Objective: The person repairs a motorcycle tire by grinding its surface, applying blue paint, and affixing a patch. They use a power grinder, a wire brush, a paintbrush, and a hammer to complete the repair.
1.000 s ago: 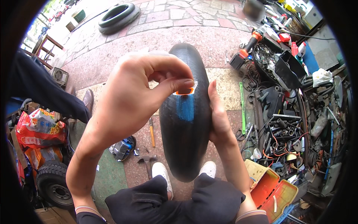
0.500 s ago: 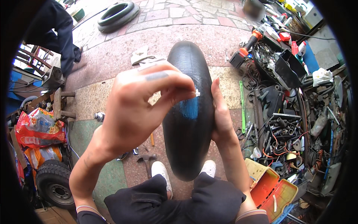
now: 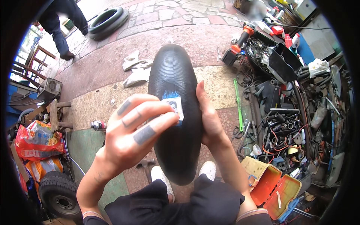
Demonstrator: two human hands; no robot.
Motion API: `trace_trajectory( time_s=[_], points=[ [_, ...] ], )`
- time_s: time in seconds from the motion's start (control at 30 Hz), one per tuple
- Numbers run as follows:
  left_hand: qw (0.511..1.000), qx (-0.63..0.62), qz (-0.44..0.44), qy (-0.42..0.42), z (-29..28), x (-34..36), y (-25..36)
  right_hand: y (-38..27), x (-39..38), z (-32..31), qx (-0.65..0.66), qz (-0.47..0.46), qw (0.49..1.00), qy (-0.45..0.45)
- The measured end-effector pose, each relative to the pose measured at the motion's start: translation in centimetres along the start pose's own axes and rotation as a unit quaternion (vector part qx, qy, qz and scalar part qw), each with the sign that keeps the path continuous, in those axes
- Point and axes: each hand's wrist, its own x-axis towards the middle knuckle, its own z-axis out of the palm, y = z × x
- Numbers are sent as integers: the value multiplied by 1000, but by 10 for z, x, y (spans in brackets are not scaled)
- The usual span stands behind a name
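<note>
We are gripping the black inner tube [image 3: 176,112] with our right hand [image 3: 210,120] at three o'clock. Our left hand [image 3: 131,138] is pinching a small patch [image 3: 174,106] against it.

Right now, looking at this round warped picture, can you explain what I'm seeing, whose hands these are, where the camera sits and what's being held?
The camera sits on a person's head and looks down; its wide lens bends the edges. The two bare hands are that person's own. The right hand steadies a black inflated inner tube upright over the knees. The left hand presses a small pale patch onto a blue-marked spot on it. Around them lie a paved floor, an orange toolbox, a tyre and cluttered tools.
</note>
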Motion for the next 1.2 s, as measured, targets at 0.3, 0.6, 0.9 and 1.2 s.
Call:
trace_trajectory(
  time_s=[0.3,0.6,0.9,1.2],
  points=[
    [999,10,30,-20,2,-5,-2,-1,-4,4,34,-2,999,-14],
    [1000,-24,-12,-5,4,-17,7,0,-11,-1,-27,5,1000,-4],
    [635,-553,-534,77,21,-56,29,15,-37,-7,-58,32,998,5],
    [587,-636,-491,93,36,-58,42,-15,-75,7,-246,-18,969,-22]
  ],
)
